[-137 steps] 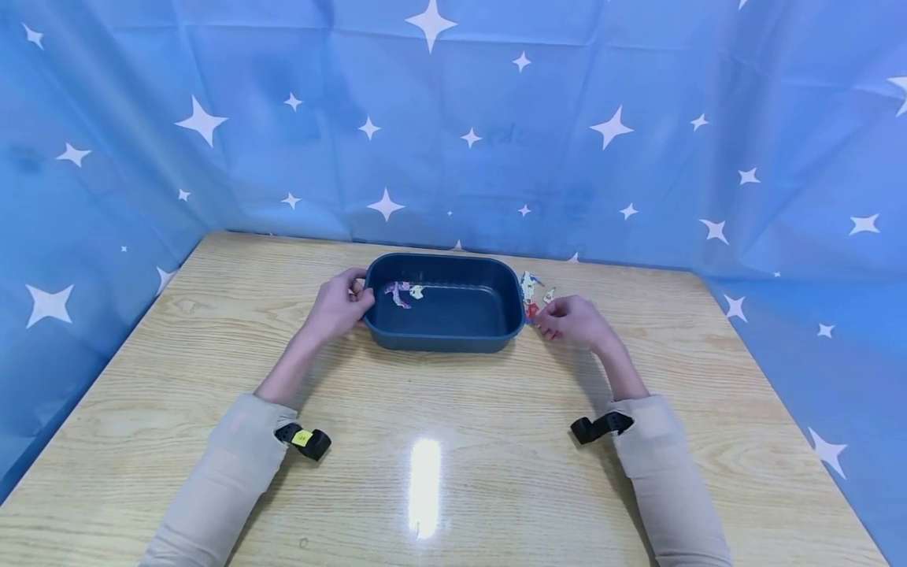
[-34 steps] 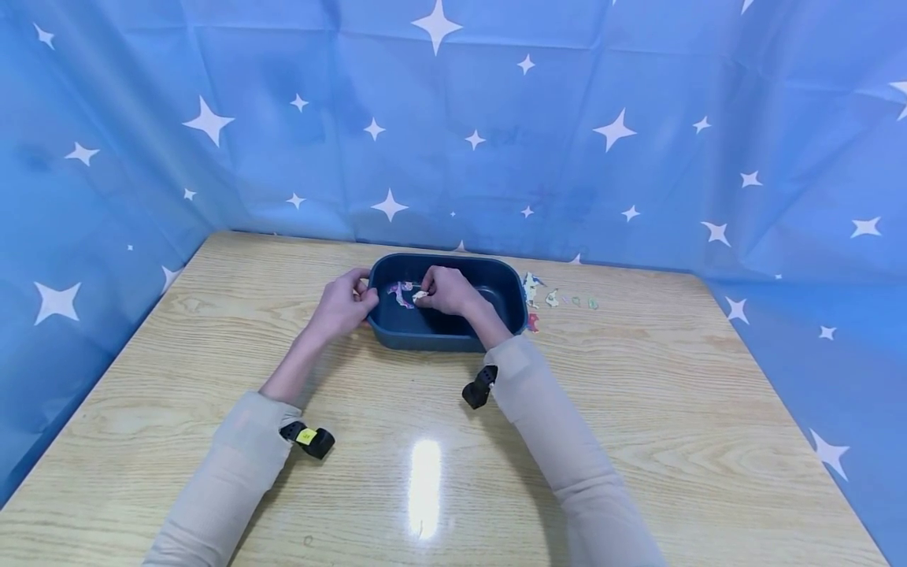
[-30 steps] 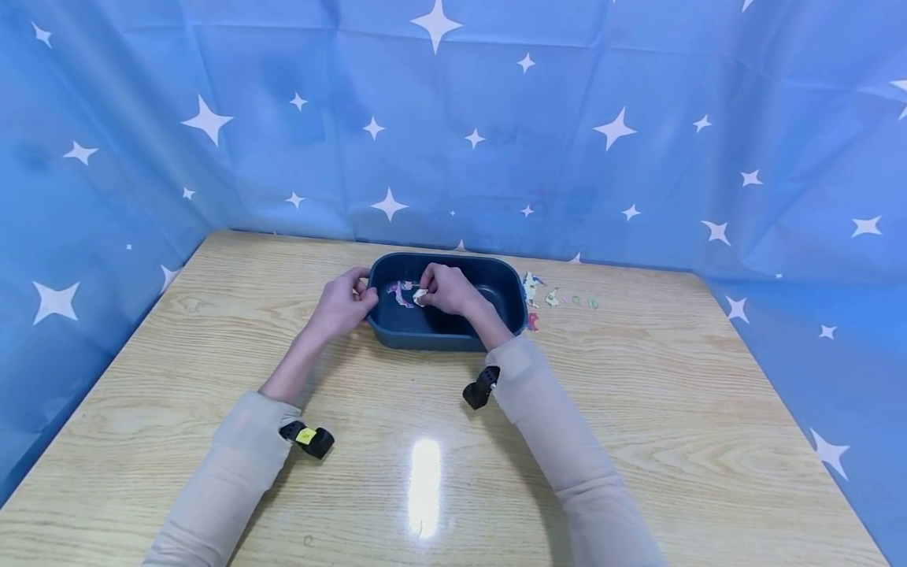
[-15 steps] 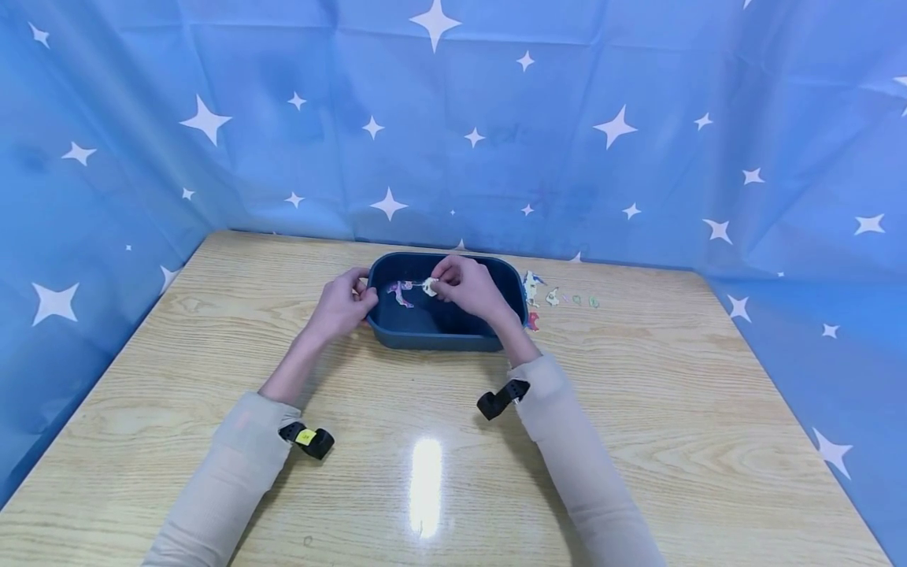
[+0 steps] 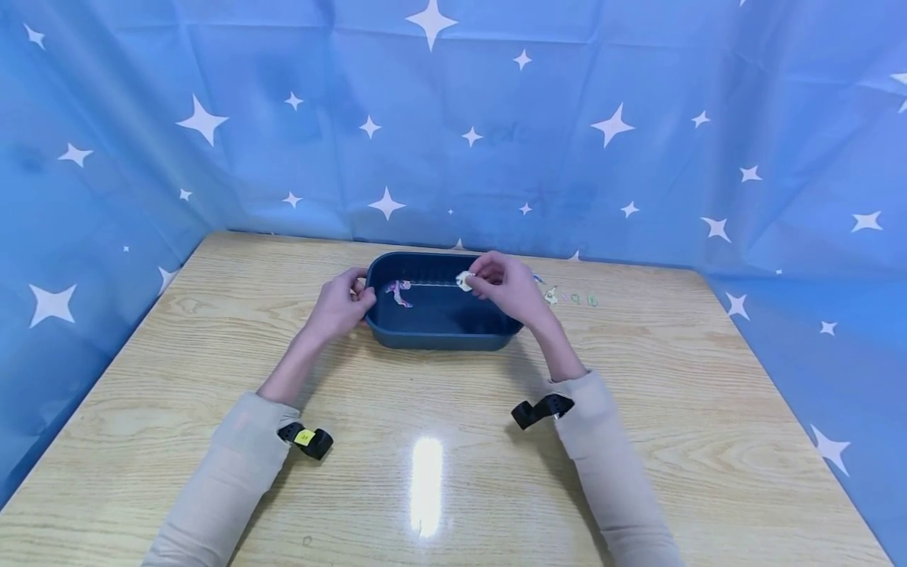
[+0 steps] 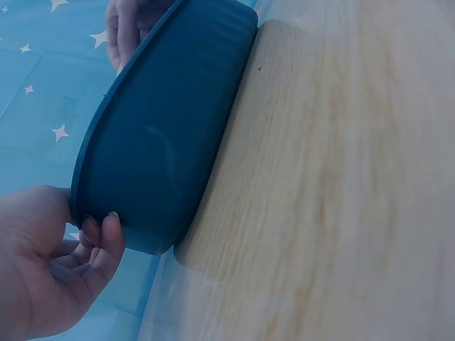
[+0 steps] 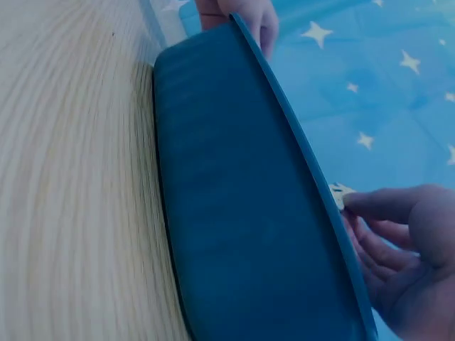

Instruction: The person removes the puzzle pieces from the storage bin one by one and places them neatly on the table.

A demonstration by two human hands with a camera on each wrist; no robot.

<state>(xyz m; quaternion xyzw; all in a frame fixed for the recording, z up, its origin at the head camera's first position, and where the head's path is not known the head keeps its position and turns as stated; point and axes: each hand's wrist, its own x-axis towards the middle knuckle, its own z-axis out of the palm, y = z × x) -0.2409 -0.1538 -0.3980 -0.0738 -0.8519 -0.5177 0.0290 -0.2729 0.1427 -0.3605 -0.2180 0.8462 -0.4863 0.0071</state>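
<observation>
A dark blue rectangular basin (image 5: 446, 341) stands on the wooden table. My left hand (image 5: 340, 303) grips its left rim, thumb on the inside and fingers against the outer wall. Above the basin's right half, my right hand (image 5: 509, 287) pinches a small whitish cutout (image 5: 464, 280), a sticker-like piece, between thumb and fingertips. The same cutout (image 7: 340, 193) shows just past the rim in the right wrist view. Inside the basin at the left lies a purple and pink sticker-like cutout (image 5: 400, 293).
Right of the basin, several small cutouts lie on the table: a whitish one (image 5: 551, 295), a green ring-like one (image 5: 575, 299) and another green one (image 5: 592, 300). The blue star-printed curtain (image 5: 453, 157) hangs behind the table (image 5: 354, 441).
My right hand first went from the table pieces into the basin, then took up the whitish cutout and carried it right and upward. The left hand has stayed on the rim.
</observation>
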